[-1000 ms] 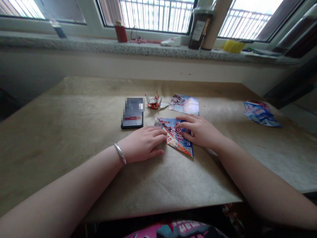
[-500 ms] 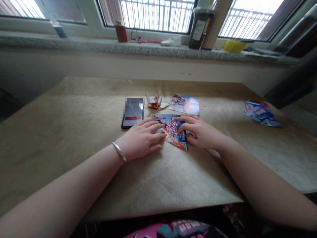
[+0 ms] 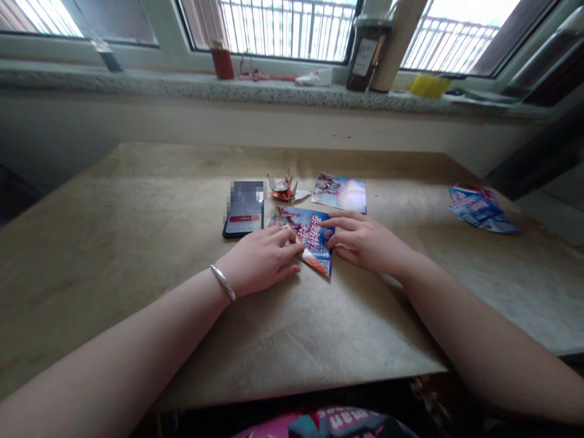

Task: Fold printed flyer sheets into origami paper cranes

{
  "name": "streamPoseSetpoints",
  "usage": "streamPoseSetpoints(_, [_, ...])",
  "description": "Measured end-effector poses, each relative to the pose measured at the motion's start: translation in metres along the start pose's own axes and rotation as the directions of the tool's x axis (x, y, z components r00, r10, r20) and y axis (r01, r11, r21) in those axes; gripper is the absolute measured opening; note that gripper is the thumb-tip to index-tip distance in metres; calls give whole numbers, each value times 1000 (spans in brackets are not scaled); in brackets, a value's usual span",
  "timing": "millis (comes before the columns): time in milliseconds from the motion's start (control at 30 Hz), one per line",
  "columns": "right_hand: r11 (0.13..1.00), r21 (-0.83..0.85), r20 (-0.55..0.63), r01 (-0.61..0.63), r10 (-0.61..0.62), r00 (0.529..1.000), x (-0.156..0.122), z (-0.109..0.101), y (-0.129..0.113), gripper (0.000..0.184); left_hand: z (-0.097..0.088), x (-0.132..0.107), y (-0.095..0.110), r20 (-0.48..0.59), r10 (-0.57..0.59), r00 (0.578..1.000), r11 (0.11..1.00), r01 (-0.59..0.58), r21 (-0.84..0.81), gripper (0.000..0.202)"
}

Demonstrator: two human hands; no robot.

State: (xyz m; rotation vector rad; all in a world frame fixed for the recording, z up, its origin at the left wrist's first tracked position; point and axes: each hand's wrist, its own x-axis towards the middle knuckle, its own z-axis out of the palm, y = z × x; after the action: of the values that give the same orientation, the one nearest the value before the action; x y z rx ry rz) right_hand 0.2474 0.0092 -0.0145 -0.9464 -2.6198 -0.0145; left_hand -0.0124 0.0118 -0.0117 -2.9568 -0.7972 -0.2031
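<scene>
A colourful printed paper leaflet (image 3: 314, 234), mostly blue with pink lettering and an orange edge, lies on the table with a slanted lower-left side. The fingers of my left hand (image 3: 262, 258) rest on its left part, the index somewhat bent and the thumb apart on the table side. On the right edge, my right hand (image 3: 369, 243) touches the leaflet with spread fingertips. What lies beneath my left fingers is hidden. Just beyond are a phone (image 3: 245, 210), a folded red-and-white paper shape (image 3: 283, 188) and a flat printed sheet (image 3: 340, 193).
Several blue and pink printed sheets (image 3: 483, 210) lie overlapped at the right of the table (image 3: 137, 194). On the stone windowsill (image 3: 173, 85) stand a red container (image 3: 222, 62), a dark labelled jar (image 3: 365, 55) and a yellow item (image 3: 429, 86).
The leaflet has turned slightly and shifted left. My left fingers have bent more, and my right thumb has drawn in beside the leaflet's right edge. The other things stay put.
</scene>
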Motion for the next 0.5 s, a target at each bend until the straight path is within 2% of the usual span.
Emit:
streamPoseSetpoints(200, [993,93,18,72,-74,997,4,3,-8,12,5,0,1,-38,0,999,999,-1,-44,42])
streamPoseSetpoints(367, [987,136,65,90,-100,993,8,3,-18,15,4,1,6,-39,-89,995,996,89,-6,41])
streamPoseSetpoints(500, [980,181,51,88,-99,994,10,3,-20,16,5,0,6,-9,-117,993,992,116,-43,46])
